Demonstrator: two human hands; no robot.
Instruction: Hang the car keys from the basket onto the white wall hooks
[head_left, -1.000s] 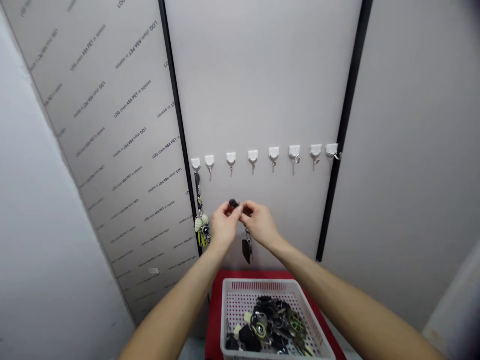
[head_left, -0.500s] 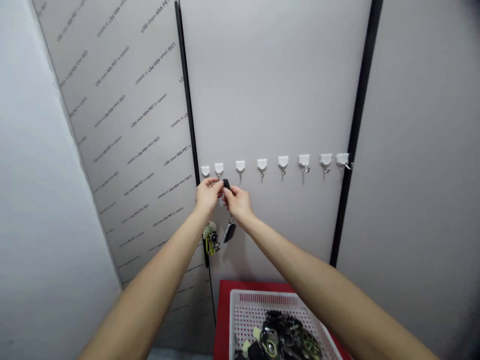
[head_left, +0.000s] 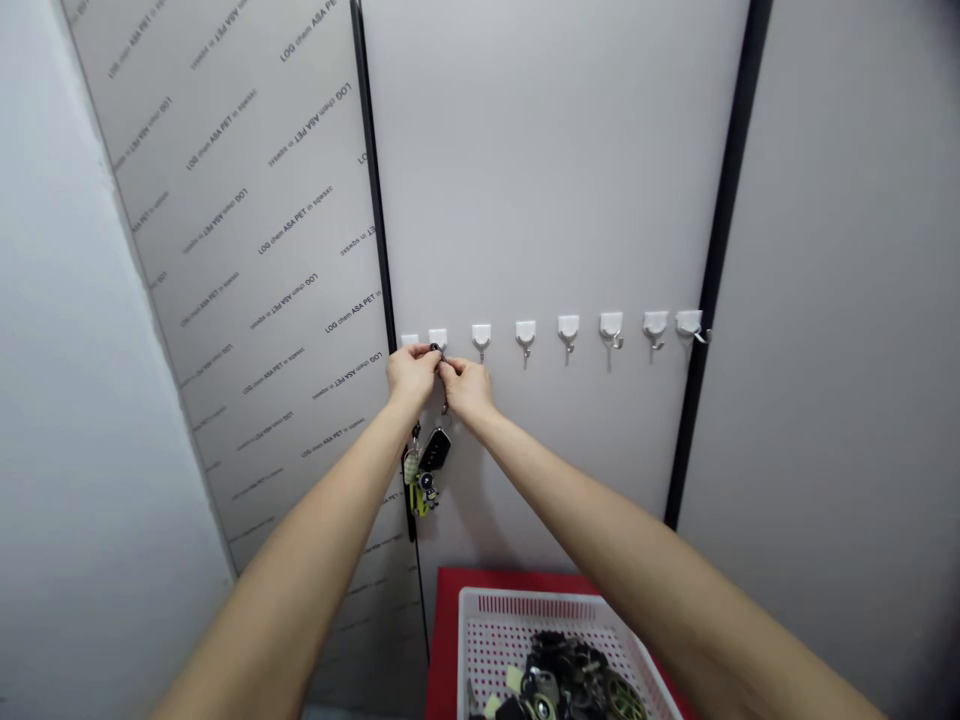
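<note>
My left hand [head_left: 411, 378] and my right hand [head_left: 466, 388] meet just below the second white hook [head_left: 438, 337] from the left. Both are closed in a pinch on the dark upper end of a keychain. A black car key fob [head_left: 435, 450] dangles from this keychain below my fingers, tilted. Beside and partly behind it hangs another bunch with a small black figure [head_left: 427, 484] and a yellow-green strap [head_left: 416, 500]. Its top is hidden by my left hand, under the leftmost hook [head_left: 409, 340]. Whether the held keychain touches the hook's metal is hidden by my fingers.
Several more white hooks [head_left: 526, 330] run in a row to the right along the pale panel. Black strips [head_left: 720, 200] edge the panel. Below, a white perforated basket [head_left: 540, 605] with many keys [head_left: 570, 670] stands on a red surface [head_left: 444, 620].
Both hands have moved slightly left and up, closer to the second hook. The car key fob has swung left, now overlapping the bunch with the figure.
</note>
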